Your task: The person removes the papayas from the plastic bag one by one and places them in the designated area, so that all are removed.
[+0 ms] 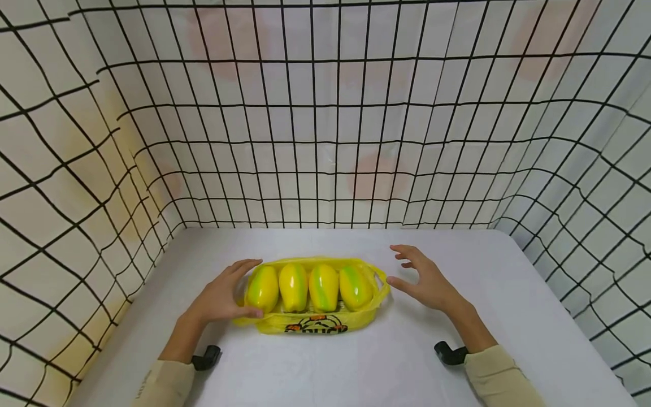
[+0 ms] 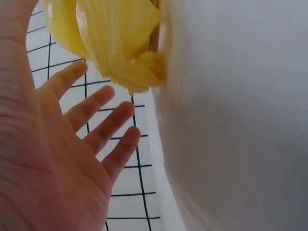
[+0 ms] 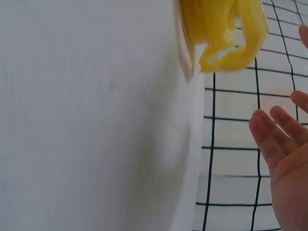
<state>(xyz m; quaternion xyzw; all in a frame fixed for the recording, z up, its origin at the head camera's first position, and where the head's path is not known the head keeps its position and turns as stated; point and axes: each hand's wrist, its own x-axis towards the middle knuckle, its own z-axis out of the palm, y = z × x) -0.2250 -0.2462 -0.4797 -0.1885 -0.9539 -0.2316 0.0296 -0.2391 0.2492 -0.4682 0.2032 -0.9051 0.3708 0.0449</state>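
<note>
Several shiny yellow mangoes (image 1: 323, 287) with green streaks lie in a row inside a yellow plastic bag (image 1: 363, 321), its top side open. Black and orange print shows on the bag's front. At the bag's left end my left hand (image 1: 218, 297) is spread, the thumb in front of it and the fingers behind. In the left wrist view, the fingers are apart from the bunched plastic (image 2: 120, 43). My right hand (image 1: 429, 285) hovers just off the right end with loosely bent fingers, holding nothing. A handle loop (image 3: 252, 29) hangs there in the right wrist view.
The bag rests on a white tabletop (image 1: 325, 373). Black wire grid (image 1: 315, 141) stands at the back and on both sides, with pale sheeting behind it. A dark camera mount (image 1: 207, 358) is strapped at the left wrist, another (image 1: 448, 353) at the right.
</note>
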